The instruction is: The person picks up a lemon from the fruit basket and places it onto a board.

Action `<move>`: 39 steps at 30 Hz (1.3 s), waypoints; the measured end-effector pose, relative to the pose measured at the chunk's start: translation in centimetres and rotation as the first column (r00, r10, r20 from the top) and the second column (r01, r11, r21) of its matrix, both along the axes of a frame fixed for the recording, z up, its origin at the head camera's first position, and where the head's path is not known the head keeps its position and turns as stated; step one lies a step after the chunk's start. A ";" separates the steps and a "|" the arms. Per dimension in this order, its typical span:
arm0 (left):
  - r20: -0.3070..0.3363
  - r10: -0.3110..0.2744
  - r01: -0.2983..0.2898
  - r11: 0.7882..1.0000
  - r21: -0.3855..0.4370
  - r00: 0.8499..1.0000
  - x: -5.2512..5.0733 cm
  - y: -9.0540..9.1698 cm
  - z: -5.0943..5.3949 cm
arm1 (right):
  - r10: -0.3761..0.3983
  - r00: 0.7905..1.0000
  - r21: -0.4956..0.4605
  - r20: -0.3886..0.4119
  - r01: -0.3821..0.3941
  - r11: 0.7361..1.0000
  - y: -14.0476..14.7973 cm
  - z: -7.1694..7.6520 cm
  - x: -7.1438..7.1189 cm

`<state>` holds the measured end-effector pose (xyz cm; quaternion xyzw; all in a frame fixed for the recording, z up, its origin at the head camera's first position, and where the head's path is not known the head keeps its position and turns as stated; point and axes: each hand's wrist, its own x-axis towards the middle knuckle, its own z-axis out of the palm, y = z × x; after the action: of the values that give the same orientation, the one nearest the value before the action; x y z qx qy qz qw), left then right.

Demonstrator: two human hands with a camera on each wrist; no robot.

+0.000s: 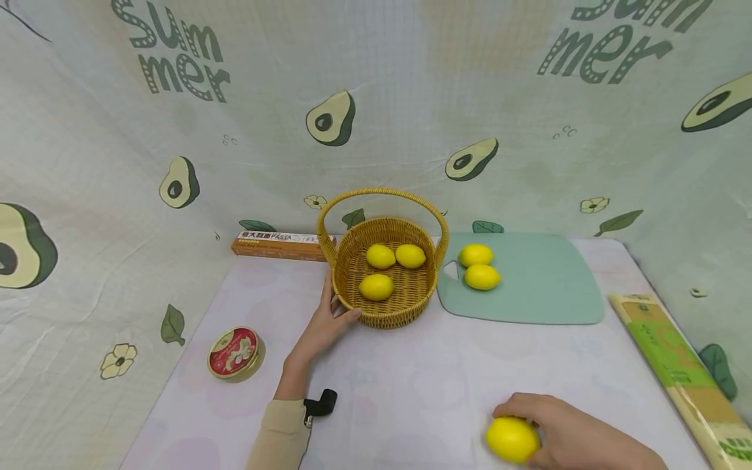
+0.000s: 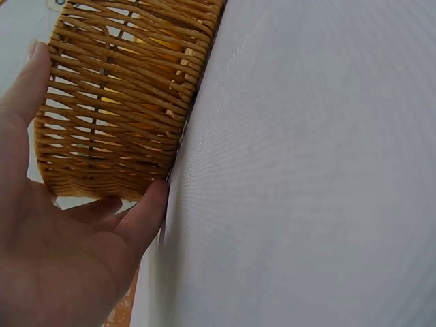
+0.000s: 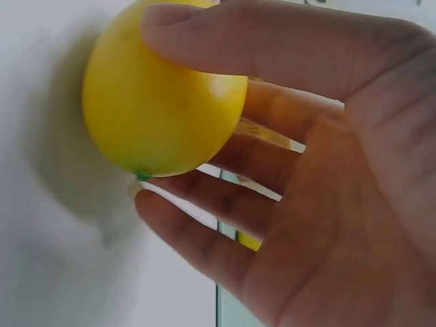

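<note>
Well in front of the wicker basket (image 1: pixel 390 318), to its right, the right hand (image 1: pixel 558 427) grips a lemon (image 1: pixel 510 442). A round red-labelled tin (image 1: pixel 233 352) sits front-left of the basket. The left hand (image 1: pixel 330 323) clasps the basket's left side; inside lie three lemons (image 1: pixel 376 287). Right of the basket, two lemons (image 1: pixel 482 277) rest on a pale green cutting board (image 1: pixel 546 287).

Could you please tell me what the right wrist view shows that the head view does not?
Only the right wrist view shows the green tip of the held lemon and the palm of the right hand. Only the head view shows the left hand at the basket, and the red tin. Both show the held lemon, right hand, tabletop and green board, the wrist view catching just a strip of it.
</note>
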<state>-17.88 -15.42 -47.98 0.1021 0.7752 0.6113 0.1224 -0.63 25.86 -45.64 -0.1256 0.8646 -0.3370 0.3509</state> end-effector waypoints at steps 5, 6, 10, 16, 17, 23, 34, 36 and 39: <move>0.003 0.002 -0.002 1.000 -0.001 1.000 0.1 -0.1 -0.1 | 0.089 0.974 -0.007 -0.207 -0.092 0.996 0.5 0.4 -1.7; 0.004 0.002 -0.002 1.000 -0.001 1.000 0.1 -0.1 -0.2 | 0.094 0.966 -0.009 -0.241 -0.100 0.995 0.6 0.6 -2.0; 0.014 0.000 0.000 1.000 -0.002 1.000 0.0 -0.1 -0.3 | 0.098 0.920 0.018 -0.380 -0.099 0.995 0.8 1.0 -3.2; 0.003 0.000 0.000 1.000 -0.005 1.000 -0.1 -0.1 -0.2 | 0.086 0.883 0.097 -0.462 -0.046 0.994 0.6 1.7 -5.0; 0.001 0.002 -0.002 1.000 -0.005 1.000 -0.1 -0.1 -0.2 | 0.082 0.878 0.101 -0.471 -0.039 0.994 0.6 1.8 -5.3; -0.001 -0.001 0.001 1.000 -0.006 1.000 -0.1 -0.1 -0.1 | 0.060 0.837 0.120 -0.544 0.007 0.993 0.2 2.2 -7.2; 0.014 -0.004 0.004 1.000 0.002 1.000 0.0 0.1 0.2 | -0.028 0.794 0.075 -0.608 0.092 0.993 0.2 1.2 -10.2; 0.019 -0.001 0.001 1.000 -0.001 1.000 0.0 0.1 0.2 | -0.047 0.776 0.069 -0.629 0.116 0.991 0.2 1.0 -10.8; 0.022 0.005 -0.005 1.000 -0.003 1.000 0.0 0.1 0.2 | -0.070 0.754 0.060 -0.653 0.144 0.988 0.1 0.6 -11.5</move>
<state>-17.92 -15.36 -47.78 0.0932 0.7750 0.6115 0.1297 -12.18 26.01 -45.02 -0.1659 0.9549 -0.2459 0.0161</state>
